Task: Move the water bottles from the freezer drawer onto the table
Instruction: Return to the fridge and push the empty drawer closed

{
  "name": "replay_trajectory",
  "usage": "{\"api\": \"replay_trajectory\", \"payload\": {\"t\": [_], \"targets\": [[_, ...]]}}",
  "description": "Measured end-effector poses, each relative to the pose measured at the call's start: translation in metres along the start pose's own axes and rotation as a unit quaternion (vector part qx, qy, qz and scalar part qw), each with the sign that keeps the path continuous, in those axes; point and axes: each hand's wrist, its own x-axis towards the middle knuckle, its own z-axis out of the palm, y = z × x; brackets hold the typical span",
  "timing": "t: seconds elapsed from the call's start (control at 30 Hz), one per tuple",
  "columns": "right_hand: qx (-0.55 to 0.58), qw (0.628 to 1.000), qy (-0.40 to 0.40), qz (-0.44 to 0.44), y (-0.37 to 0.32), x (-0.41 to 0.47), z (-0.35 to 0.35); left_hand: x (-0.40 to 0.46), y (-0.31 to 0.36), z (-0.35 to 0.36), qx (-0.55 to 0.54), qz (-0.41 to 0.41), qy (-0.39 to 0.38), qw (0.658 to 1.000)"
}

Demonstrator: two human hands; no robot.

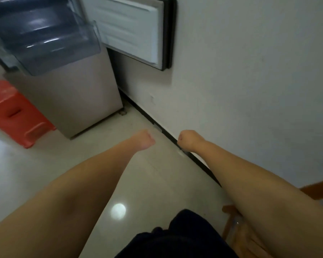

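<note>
Your left hand (145, 139) and right hand (187, 139) hang as empty fists, fingers curled, over the floor (142, 183). The freezer drawer (45, 38) stands pulled out; no water bottles or tabletop show, so progress cannot be judged.

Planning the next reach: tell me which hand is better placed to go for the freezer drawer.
Left, probably. The left hand sits nearer the pulled-out freezer drawer at upper left; the right hand is on the wall side. Both fists hold nothing.

No readable text, label or number shows anywhere.
</note>
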Motion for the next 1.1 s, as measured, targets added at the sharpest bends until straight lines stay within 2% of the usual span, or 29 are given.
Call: {"api": "replay_trajectory", "payload": {"t": [0.1,0.33,0.47,0.57,0.77,0.97,1.1], "targets": [[-0.021,0.999,-0.027,-0.02,-0.025,0.035,-0.005,0.017,-0.022,-0.018,-0.012,-0.027,0.018,0.999],[-0.063,0.987,-0.063,-0.13,-0.093,0.158,-0.043,0.094,-0.061,-0.082,-0.058,-0.154,0.068,0.984],[-0.073,0.983,-0.066,-0.157,-0.111,0.218,-0.075,0.138,-0.056,-0.114,-0.08,-0.185,0.09,0.975],[-0.048,0.982,-0.06,-0.172,-0.136,0.266,-0.107,0.172,-0.046,-0.15,-0.099,-0.195,0.135,0.967],[-0.009,0.973,-0.11,-0.201,-0.191,0.318,-0.127,0.212,-0.071,-0.2,-0.116,-0.237,0.173,0.949],[0.152,0.964,-0.178,-0.124,-0.25,0.368,-0.143,0.25,-0.127,-0.245,-0.254,-0.288,0.239,0.892],[0.194,0.959,-0.163,-0.127,-0.303,0.416,-0.151,0.292,-0.164,-0.294,-0.325,-0.289,0.294,0.851]]}}
